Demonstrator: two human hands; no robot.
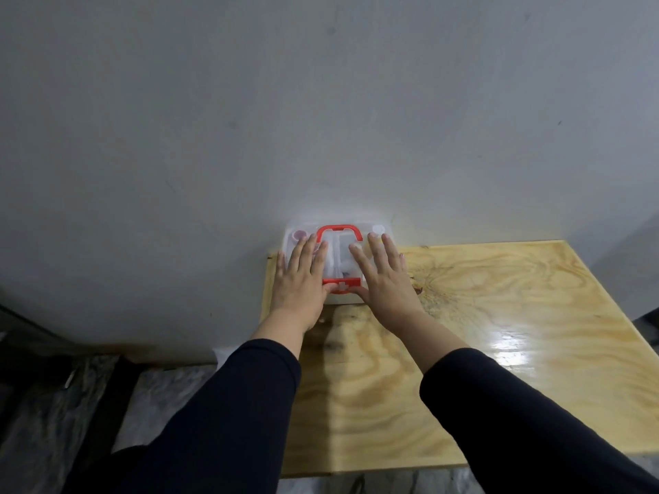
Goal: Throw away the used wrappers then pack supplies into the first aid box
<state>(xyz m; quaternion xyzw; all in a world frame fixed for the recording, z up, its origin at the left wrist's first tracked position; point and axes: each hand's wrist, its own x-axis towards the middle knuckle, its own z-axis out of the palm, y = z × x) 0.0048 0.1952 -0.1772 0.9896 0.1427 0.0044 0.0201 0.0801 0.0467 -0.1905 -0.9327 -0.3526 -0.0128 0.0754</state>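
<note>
A clear plastic first aid box point(381, 231) with a red handle point(339, 229) and a red latch point(341, 282) stands at the table's far left corner, against the wall. Its lid is down, and pale supplies show dimly through it. My left hand point(301, 278) lies flat on the left half of the lid, fingers spread, thumb at the latch. My right hand point(385, 276) lies flat on the right half, thumb by the latch too. No wrappers are in view.
The wooden table point(499, 315) stretches right and toward me, glossy with a light reflection. A grey wall point(321, 119) rises right behind the box. Left of the table is a drop to a marbled floor point(53, 404) with dark furniture.
</note>
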